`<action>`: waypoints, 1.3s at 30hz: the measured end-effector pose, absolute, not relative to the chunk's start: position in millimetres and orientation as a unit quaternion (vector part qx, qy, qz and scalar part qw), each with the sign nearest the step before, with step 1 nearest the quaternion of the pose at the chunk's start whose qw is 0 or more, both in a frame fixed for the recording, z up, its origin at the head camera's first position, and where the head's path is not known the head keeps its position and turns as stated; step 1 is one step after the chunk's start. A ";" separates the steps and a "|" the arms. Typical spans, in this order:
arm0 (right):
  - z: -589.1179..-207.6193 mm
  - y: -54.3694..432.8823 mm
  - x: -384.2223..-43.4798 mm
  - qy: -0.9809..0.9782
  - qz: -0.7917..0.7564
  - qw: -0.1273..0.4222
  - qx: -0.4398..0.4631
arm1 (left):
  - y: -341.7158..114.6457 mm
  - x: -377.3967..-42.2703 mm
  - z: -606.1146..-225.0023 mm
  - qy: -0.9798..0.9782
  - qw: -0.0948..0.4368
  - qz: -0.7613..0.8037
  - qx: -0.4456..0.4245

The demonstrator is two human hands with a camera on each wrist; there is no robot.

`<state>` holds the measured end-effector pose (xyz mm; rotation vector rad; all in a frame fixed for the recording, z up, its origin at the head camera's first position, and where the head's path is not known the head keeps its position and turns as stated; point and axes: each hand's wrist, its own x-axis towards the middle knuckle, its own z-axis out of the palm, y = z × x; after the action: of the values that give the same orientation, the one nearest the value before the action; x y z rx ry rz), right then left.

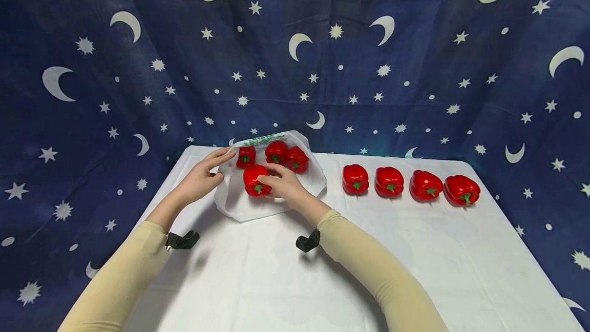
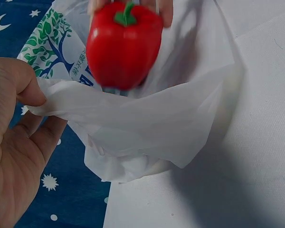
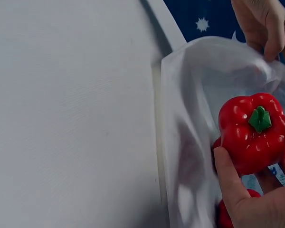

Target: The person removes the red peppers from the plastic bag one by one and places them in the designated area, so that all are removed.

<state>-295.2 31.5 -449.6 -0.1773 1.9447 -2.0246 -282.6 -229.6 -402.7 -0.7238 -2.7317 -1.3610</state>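
Observation:
My right hand [image 1: 287, 187] grips a red bell pepper [image 1: 255, 180] with a green stem, at the mouth of a white plastic bag [image 1: 239, 210]. The same bell pepper [image 3: 256, 130] shows from above in the right wrist view, thumb and fingers around its sides. With thumb and fingers, my left hand [image 2: 19, 128] pinches the bag's edge at its left side. Inside the bag lie several more red peppers, one [image 1: 246, 157] near the left hand and others [image 1: 296, 160] toward the right. Green tree print [image 2: 52, 42] marks the bag's inner face.
To the right of the bag, several red bell peppers [image 1: 388, 182] stand in a row on the white-covered table [image 1: 295, 275]. A dark blue cloth [image 1: 276, 55] with moons and stars hangs behind the table.

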 end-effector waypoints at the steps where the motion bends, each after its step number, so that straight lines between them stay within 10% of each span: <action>1: -448.6 36.3 -292.3 0.681 -0.711 0.165 -0.066 | -229.3 -283.1 -402.6 -0.870 0.001 -0.436 -0.230; 39: -446.0 221.8 -201.6 0.720 -0.688 0.087 0.009 | -227.9 -281.5 -405.0 -0.872 -0.006 -0.429 -0.236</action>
<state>-201.6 221.8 -446.0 0.0270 2.1457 -2.0508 -281.5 -227.9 -405.0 -0.7432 -2.7487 -1.3537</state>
